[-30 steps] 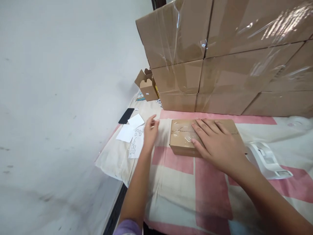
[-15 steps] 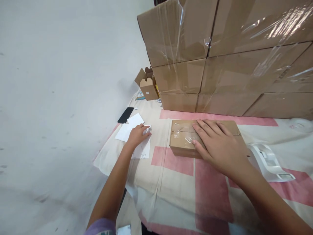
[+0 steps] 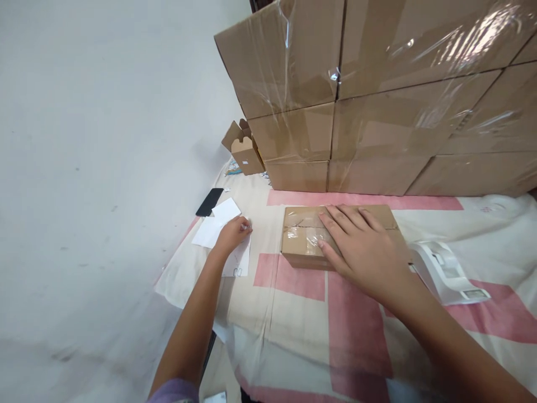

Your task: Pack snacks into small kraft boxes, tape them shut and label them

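Observation:
My right hand (image 3: 364,246) lies flat with fingers spread across the top of a closed cardboard box (image 3: 298,240), which has clear tape along its seam. Over a white sheet of paper (image 3: 240,258) to the left, my left hand (image 3: 230,235) has its fingers curled and pinched together. Something small and pale shows at the fingertips, too small to name. Two small loop shapes (image 3: 237,272), like paper clips, lie at the sheet's near edge. More white papers (image 3: 206,230) lie beside that hand.
A white tape dispenser (image 3: 451,274) stands right of the box. Beyond the papers lies a black phone (image 3: 210,202). Large cardboard boxes (image 3: 373,123) wrapped in clear film are stacked behind, with a small opened carton (image 3: 246,155) at their left. A pale wall (image 3: 104,140) borders the table's left side.
My left fingers have curled in and closed tighter at the sheet. My right hand stays flat on the box. The whole view has shifted slightly.

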